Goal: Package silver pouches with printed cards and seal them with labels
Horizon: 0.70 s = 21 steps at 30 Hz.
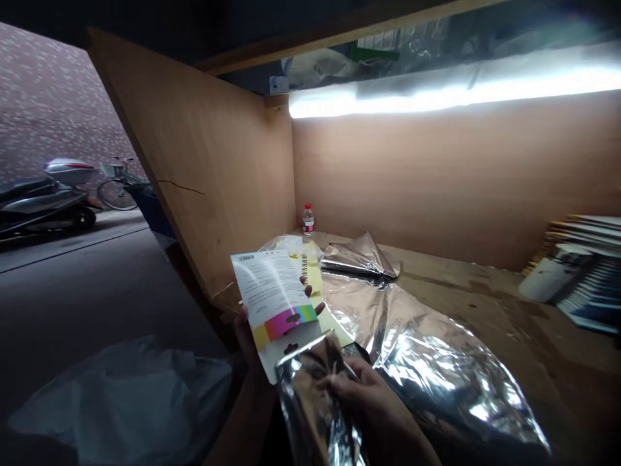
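Two hands were in view: the left hand (pixel 245 333) held one printed hanger card (pixel 274 301), the right hand (pixel 363 395) one foil pouch (pixel 308 401). Beyond the grip lay one large foil pouch (pixel 451 369), one small foil pouch (pixel 359 255), one plastic water bottle (pixel 308 220) and one stack of booklets (pixel 582 272).

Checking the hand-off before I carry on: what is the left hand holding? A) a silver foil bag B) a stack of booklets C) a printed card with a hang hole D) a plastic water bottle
C: the left hand grips the printed card, its rainbow stripe and hang hole showing, while the silver foil bag is in the right hand.
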Motion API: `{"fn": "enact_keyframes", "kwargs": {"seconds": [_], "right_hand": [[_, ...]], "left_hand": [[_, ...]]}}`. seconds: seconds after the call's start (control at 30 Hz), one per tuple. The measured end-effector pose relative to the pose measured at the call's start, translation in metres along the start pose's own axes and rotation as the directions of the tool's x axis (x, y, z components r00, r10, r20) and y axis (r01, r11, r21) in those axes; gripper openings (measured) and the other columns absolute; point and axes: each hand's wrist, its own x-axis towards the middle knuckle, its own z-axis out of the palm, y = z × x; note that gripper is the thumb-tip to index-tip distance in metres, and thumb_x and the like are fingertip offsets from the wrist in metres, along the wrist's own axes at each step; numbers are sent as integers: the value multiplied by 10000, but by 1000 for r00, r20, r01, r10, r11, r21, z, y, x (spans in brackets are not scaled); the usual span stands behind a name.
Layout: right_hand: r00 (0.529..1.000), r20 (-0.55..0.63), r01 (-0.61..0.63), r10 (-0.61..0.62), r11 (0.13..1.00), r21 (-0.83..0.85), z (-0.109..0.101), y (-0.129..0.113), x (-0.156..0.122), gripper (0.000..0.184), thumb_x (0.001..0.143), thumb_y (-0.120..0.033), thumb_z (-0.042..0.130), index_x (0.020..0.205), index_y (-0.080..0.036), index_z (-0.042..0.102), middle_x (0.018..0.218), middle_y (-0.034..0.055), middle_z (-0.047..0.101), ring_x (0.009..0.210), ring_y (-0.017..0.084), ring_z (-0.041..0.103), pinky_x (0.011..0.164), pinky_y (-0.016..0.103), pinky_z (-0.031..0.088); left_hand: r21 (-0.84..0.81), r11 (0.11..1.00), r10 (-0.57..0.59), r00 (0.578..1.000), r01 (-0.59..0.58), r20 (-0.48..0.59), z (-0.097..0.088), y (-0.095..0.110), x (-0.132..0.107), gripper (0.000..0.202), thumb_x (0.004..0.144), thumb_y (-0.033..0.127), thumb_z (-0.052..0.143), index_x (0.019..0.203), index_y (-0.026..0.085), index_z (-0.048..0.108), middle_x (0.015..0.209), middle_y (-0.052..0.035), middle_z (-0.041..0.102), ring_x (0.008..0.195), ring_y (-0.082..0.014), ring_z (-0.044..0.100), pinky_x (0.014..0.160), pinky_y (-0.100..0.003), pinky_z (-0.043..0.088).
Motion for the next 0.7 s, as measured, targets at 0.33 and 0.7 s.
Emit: {"fn": "enact_keyframes", "kwargs": {"seconds": [0.33, 0.7], "right_hand": [[974, 11, 207, -225, 873, -442, -19, -5, 40, 512, 818, -614, 788, 816, -107, 717, 662, 4, 599, 607, 123, 493, 596, 248, 364], [811, -117, 450, -574, 738, -504, -1, -28, 50, 463, 758, -529, 857, 925, -158, 635, 792, 33, 684, 748, 213, 652, 683, 307, 515]], "left_hand": [[21, 998, 53, 998, -54, 27, -8, -12, 13, 967, 807, 741, 559, 1626, 324, 255, 1676, -106, 324, 1569, -443, 144, 1207, -720, 220], [-173, 984, 54, 999, -51, 11, 3, -59, 37, 866, 850, 715, 546, 1578, 272, 390, 1580, -163, 477, 1456, -457, 418, 1171, -671, 353]]}}
